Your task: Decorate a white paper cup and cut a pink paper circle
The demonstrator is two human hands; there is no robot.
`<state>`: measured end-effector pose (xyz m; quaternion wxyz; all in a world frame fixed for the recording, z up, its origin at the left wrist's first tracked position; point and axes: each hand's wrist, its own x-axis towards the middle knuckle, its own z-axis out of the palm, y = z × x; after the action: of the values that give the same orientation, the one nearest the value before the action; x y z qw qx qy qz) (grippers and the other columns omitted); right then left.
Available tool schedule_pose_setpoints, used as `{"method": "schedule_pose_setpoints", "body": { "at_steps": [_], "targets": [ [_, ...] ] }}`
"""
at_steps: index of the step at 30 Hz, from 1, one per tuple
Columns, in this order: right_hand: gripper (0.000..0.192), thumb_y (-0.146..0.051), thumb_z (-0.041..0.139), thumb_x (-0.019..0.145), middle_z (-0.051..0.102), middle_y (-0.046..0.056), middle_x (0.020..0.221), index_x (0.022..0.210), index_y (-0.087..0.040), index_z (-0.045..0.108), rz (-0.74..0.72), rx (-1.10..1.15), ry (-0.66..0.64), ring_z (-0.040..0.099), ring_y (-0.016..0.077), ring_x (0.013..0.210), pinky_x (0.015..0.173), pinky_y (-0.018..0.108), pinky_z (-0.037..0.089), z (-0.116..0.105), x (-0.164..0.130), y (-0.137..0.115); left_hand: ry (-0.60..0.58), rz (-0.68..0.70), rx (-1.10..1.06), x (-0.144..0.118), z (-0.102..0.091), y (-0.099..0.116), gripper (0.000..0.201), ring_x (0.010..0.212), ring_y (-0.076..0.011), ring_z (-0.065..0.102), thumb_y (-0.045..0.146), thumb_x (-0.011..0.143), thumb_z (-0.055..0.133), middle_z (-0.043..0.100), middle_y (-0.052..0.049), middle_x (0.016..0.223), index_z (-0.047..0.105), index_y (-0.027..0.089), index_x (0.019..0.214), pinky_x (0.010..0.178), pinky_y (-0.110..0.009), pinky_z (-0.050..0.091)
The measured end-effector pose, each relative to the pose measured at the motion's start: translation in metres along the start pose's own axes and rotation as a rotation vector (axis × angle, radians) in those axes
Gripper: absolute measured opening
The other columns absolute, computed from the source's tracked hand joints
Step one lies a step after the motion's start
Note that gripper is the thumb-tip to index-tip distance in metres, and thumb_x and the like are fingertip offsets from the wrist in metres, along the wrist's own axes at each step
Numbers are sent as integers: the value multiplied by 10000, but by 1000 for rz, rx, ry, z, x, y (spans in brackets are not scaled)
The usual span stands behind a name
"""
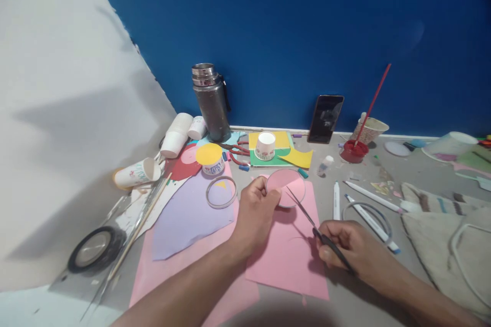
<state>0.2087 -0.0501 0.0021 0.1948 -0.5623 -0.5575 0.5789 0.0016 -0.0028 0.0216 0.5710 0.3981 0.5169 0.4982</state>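
My left hand [256, 214] pinches the edge of a pink paper disc [284, 184] and holds it tilted above a pink paper sheet [287, 255]. In my right hand [351, 250] is a pair of small black-handled scissors [307, 214], gripped by the handles. Their thin blades point up and left, and the tips touch the lower right part of the disc. Both forearms reach in from the bottom edge of the view.
A lilac paper piece [187, 214] and a clear tape ring [221, 192] lie left of my hands. White markers [368, 204], a steel flask [210, 102], paper cups [264, 145], a phone [325, 118], a red paint lid with a brush [355, 149] and a cloth bag [448, 235] surround them.
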Motion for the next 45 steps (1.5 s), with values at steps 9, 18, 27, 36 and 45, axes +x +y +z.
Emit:
{"method": "schedule_pose_setpoints", "body": {
  "at_steps": [9, 18, 27, 36, 45],
  "targets": [
    [564, -695, 789, 671, 452, -48, 559, 618, -216, 496, 37, 2, -4, 348, 98, 554, 527, 261, 263, 1, -1, -4, -21, -15, -38, -2, 1, 3, 251, 594, -91, 471, 330, 747, 709, 519, 54, 627, 499, 200, 702, 546, -202, 426],
    [572, -723, 773, 655, 567, 11, 563, 558, -223, 512, 64, -22, 10, 462, 129, 559, 562, 281, 381, 2, -2, -16, -58, -54, -142, -2, 2, 2, 251, 572, -99, 524, 315, 721, 750, 541, 53, 640, 530, 193, 721, 561, -249, 536],
    [546, -704, 780, 681, 645, 38, 575, 561, -226, 546, 45, -27, 8, 541, 157, 570, 583, 291, 446, 2, -4, -15, -72, -90, -228, -3, 3, 7, 231, 576, -103, 572, 280, 688, 771, 579, 40, 628, 565, 176, 704, 563, -239, 559],
    [561, -689, 791, 696, 597, 15, 545, 543, -227, 513, 22, -47, 17, 504, 137, 540, 550, 275, 448, 1, -5, -14, -152, -72, -238, -2, 1, 3, 189, 558, -128, 614, 312, 759, 760, 643, 3, 661, 648, 160, 755, 537, -238, 518],
    [574, -714, 777, 731, 612, 19, 550, 557, -222, 537, -11, -64, 9, 559, 150, 537, 542, 265, 472, 1, -5, -13, -127, -63, -228, -2, 2, 3, 192, 550, -135, 626, 316, 757, 778, 649, 12, 633, 665, 161, 745, 553, -247, 522]
  ]
}}
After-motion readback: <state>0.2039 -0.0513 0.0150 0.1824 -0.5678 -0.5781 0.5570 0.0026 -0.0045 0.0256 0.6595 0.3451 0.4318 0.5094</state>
